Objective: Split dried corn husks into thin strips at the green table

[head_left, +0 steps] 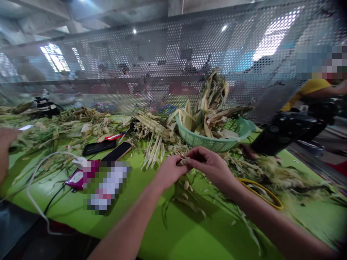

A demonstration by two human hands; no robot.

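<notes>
My left hand [172, 169] and my right hand [213, 164] meet above the middle of the green table. The fingers of both are closed in a pinch around a small pale strip of dried corn husk [183, 158], mostly hidden by the fingertips. Below the hands, small husk scraps [186, 186] lie on the table. Just beyond them stands a green plastic basket [208, 142] heaped with dried corn husks [206, 115]. Narrow husk strips [153, 151] fan out to the left of the basket.
A power strip [82, 175] with a white cable, a phone [117, 152] and a blurred-out object [110, 187] lie left. A yellow ring [261, 193] is at right. Another person's hand [7, 142] shows at far left; a yellow-sleeved person [311, 88] is at right. Perforated metal [162, 65] stands behind.
</notes>
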